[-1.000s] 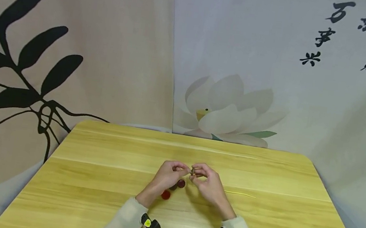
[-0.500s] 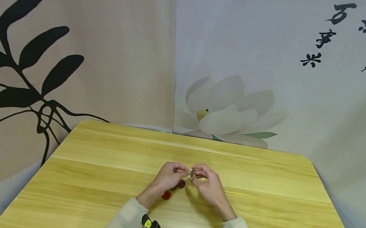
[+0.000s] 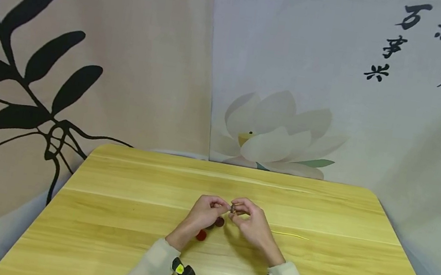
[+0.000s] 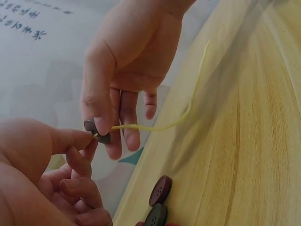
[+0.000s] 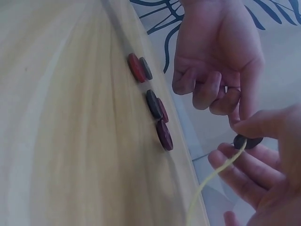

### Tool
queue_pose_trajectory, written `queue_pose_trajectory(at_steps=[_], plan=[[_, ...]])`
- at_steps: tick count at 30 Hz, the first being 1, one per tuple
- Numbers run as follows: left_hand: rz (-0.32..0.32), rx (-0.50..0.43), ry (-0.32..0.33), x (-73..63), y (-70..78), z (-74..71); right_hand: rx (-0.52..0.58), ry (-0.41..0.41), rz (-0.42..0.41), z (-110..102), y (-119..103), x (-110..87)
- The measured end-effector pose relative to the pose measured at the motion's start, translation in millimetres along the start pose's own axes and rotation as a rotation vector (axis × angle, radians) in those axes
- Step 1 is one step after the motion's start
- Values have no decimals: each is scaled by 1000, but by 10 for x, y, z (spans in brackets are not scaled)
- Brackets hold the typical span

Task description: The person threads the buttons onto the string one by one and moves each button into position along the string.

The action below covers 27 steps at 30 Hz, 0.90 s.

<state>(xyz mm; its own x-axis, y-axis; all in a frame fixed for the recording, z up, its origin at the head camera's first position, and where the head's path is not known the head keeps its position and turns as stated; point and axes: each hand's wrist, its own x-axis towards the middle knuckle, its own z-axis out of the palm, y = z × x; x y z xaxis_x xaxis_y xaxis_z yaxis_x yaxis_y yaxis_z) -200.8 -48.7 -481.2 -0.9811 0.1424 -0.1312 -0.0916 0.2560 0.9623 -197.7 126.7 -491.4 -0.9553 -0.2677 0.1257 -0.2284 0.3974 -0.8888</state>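
My left hand (image 3: 202,213) and right hand (image 3: 252,220) meet fingertip to fingertip over the table. Between the right thumb and fingers is a small dark button (image 4: 104,138), held on edge. A thin yellow cord (image 4: 188,113) runs through it, and the left thumb and index finger pinch the short end poking out on their side. The cord's long part trails off past the right hand; in the head view that yellow cord (image 3: 290,235) reaches out to the right. The button's holes are mostly covered by fingers.
Several loose buttons lie on the wooden table (image 3: 125,232) below the left hand: a bright red button (image 5: 136,67), a grey button (image 5: 147,68), a black button (image 5: 153,104) and a maroon button (image 5: 164,135) among them. Printed cloth (image 3: 152,51) hangs behind the table.
Both hands keep nearly the same place and the same hold on button and cord. The head view has drifted slightly.
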Motion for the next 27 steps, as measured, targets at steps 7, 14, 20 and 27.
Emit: queue_pose_trajectory(at_steps=[7,14,20,27], plan=[[2,-2,-8,25,13,-3,7,-9,1,-28,2,8],[-3,5,-4,25,-20,-24,25,-21,-16,-16,20,8],[-7,-11,-6,19,-17,-26,32,-18,8,-17,12,10],[-10,-8,-1,23,-3,-43,20,-17,-6,-34,6,19]])
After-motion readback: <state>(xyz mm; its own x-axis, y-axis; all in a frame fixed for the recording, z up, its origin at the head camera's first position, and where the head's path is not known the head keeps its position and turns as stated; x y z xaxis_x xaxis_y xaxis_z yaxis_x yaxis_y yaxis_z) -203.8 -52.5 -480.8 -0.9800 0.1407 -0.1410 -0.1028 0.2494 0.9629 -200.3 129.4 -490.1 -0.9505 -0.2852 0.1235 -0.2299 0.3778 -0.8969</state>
